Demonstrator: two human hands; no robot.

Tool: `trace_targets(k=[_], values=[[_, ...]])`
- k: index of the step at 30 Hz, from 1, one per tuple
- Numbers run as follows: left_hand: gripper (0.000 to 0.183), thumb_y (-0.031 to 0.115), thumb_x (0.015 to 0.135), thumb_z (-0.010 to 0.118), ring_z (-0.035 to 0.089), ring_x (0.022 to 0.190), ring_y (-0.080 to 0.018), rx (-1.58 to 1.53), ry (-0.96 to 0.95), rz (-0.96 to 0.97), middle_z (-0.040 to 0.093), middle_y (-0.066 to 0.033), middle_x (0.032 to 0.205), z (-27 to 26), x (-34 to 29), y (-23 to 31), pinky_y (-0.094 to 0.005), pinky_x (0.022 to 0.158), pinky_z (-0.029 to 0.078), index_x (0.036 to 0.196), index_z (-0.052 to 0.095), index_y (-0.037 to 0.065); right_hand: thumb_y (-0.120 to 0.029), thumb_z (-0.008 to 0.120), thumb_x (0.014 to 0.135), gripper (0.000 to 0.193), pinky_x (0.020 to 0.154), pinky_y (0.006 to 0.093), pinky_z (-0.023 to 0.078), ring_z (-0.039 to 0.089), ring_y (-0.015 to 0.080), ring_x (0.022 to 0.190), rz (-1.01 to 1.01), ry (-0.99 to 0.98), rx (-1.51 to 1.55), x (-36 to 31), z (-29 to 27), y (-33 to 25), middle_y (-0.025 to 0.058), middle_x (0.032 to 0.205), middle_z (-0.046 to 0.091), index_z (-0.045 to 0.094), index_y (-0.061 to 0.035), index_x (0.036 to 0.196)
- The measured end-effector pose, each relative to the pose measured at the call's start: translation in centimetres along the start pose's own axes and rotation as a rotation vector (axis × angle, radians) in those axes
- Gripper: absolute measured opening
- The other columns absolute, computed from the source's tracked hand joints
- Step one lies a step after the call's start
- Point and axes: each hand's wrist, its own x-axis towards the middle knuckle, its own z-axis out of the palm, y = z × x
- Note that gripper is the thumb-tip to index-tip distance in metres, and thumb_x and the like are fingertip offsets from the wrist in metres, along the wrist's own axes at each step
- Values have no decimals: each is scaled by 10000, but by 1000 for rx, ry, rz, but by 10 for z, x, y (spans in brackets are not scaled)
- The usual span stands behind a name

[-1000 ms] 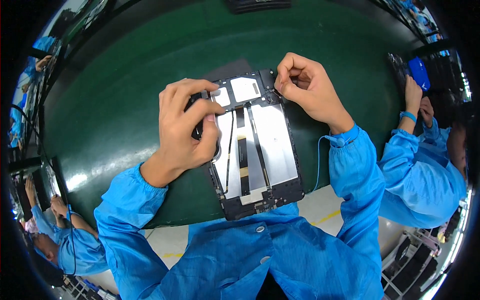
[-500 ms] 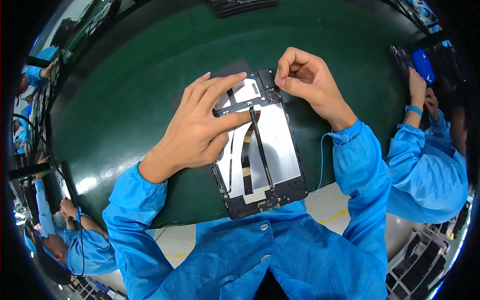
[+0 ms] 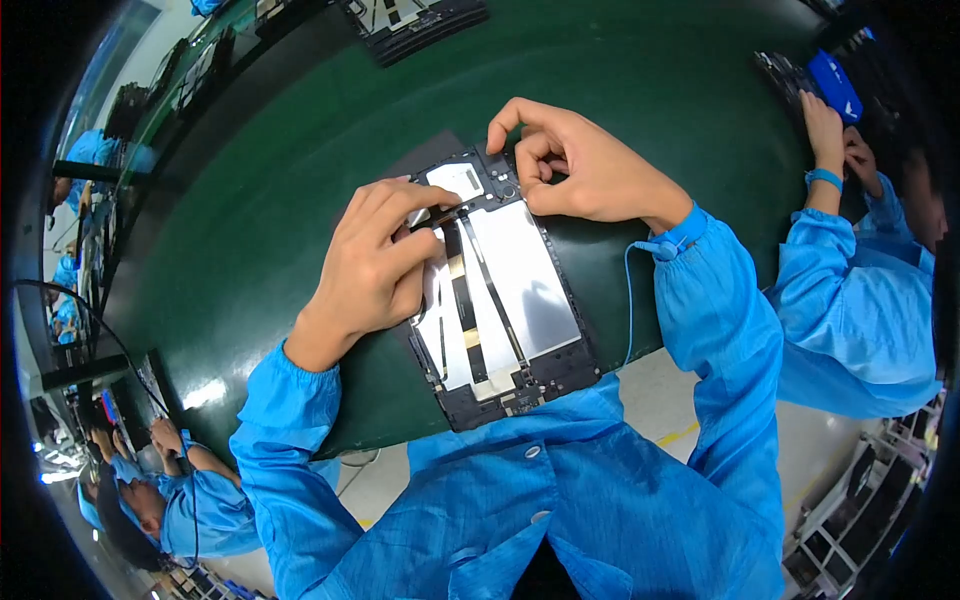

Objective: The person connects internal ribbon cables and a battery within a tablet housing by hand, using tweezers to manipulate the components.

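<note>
An opened tablet [image 3: 530,270] lies tilted on the green bench in front of me, its silver metal sheet and black frame exposed. A dark ribbon cable with gold patches [image 3: 462,300] and a thinner black cable [image 3: 497,295] run down it. My left hand [image 3: 370,262] rests over the tablet's upper left side, index fingertip on the black crossbar, thumb apart below near the ribbon's upper end. At the upper right corner is my right hand [image 3: 585,165], index finger stretched to the top edge and thumb at the side, with a gap between them. Its other fingers are curled.
A dark mat [image 3: 432,150] shows beneath the tablet. Stacked tablet parts [image 3: 415,25] stand at the far edge. A blue wrist strap [image 3: 680,235] with a cord is on my right wrist. Co-workers in blue sit at right [image 3: 850,290] and left [image 3: 205,505].
My right thumb and index finger have parted from a pinch, the hand shifting left. My left hand has drawn its fingers in and slid down. The ribbon cable now lies straighter. The view has shifted.
</note>
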Motion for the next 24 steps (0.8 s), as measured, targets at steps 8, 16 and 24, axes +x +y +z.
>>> trace_targets(k=[8,16,24], values=[[132,-19,679,659,675,1089,-359,22,0,-34,753,-142,1139,-2,0,-1,-493,970,545,709,540,28,30,698,819,416,638,265,336,450,45,650,-10,-18,53,3,-3,3,-12,709,589,599,-21,1220],[222,-31,674,682,696,990,-318,204,135,10,755,-83,1048,9,27,20,-405,797,531,871,737,55,-8,776,823,398,617,276,397,537,71,638,-26,-30,96,5,-5,5,7,705,647,640,4,1197],[350,15,710,765,697,939,-264,258,84,8,755,-47,1028,19,25,22,-391,797,549,1051,808,80,60,718,815,408,613,264,329,437,44,635,0,-26,83,4,-3,3,-11,694,575,599,-21,1197]])
